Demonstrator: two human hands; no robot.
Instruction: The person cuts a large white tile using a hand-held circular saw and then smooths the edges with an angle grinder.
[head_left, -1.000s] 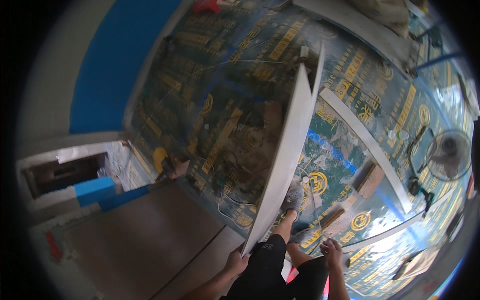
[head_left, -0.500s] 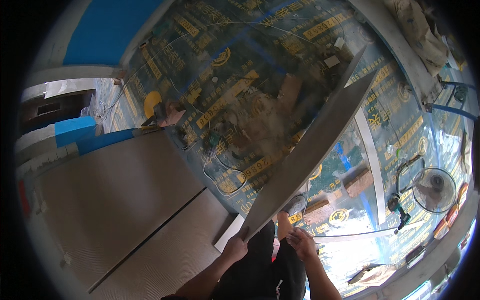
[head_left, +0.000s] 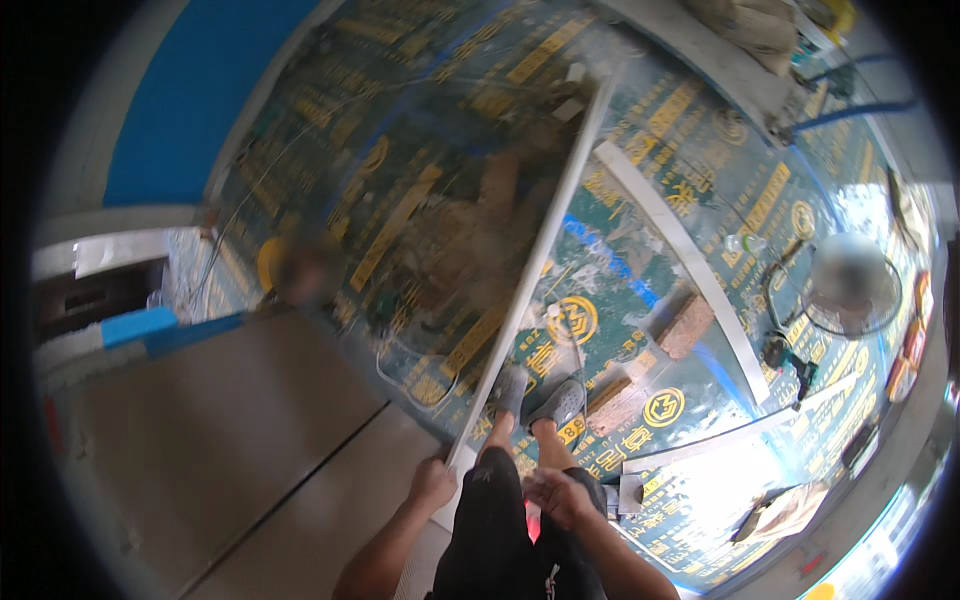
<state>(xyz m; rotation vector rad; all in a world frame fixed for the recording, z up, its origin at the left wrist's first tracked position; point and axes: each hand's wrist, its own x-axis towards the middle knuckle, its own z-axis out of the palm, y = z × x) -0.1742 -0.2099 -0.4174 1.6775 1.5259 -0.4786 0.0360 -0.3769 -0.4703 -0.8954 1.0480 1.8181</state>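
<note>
My left hand (head_left: 433, 483) is closed around the near end of a long, narrow, pale strip of board or tile (head_left: 540, 255). The strip stands nearly edge-on to me and slants away toward the upper right. In front of my thighs, my right hand (head_left: 560, 497) is apart from the strip, its fingers curled in. Whatever it may hold is too small and blurred to make out. Beside my left arm lie large brownish panels (head_left: 230, 420) with a dark gap between them. My feet in grey clogs (head_left: 558, 403) are right of the strip.
A green printed sheet (head_left: 600, 340) covers the floor. On it lie a white strip (head_left: 690, 260), a reddish-brown block (head_left: 685, 325) and a green power tool (head_left: 790, 365) with a cable. A round fan (head_left: 850, 290) stands at the right. Blue-and-white wall surfaces border the left.
The strip has turned from showing its broad face to nearly edge-on, its far end swinging left. My right hand has moved left and lower. The view has shifted, and both feet now show.
</note>
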